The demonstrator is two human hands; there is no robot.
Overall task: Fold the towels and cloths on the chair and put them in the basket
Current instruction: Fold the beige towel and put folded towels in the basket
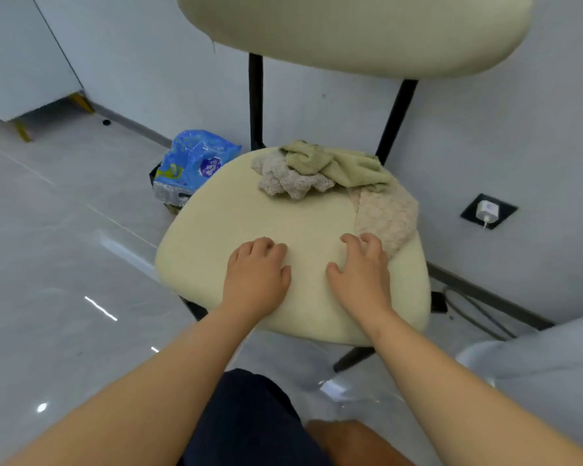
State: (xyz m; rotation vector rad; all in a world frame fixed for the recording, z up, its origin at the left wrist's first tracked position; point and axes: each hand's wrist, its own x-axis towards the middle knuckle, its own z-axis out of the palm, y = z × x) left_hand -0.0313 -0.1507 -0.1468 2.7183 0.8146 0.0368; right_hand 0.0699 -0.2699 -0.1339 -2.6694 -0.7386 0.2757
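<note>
The top edge is cutting off the chair backrest (350, 31). The green cloth (337, 163) is covering part of the fuzzy towel (283, 181) and the waffle cloth (389, 213), whose near corner is lying hidden behind the right hand (360, 274). The blue packet (196, 159) is hiding most of a dark container (153, 174).

Forearms (169, 375) bare; dark navy shorts (246, 418); knee (347, 442) uncovered below hem.

i see a cream chair seat (236, 213), a pale green cloth (337, 163), a beige waffle-textured towel (384, 213), a greyish fluffy cloth (283, 179), and a blue packet (196, 159).
</note>
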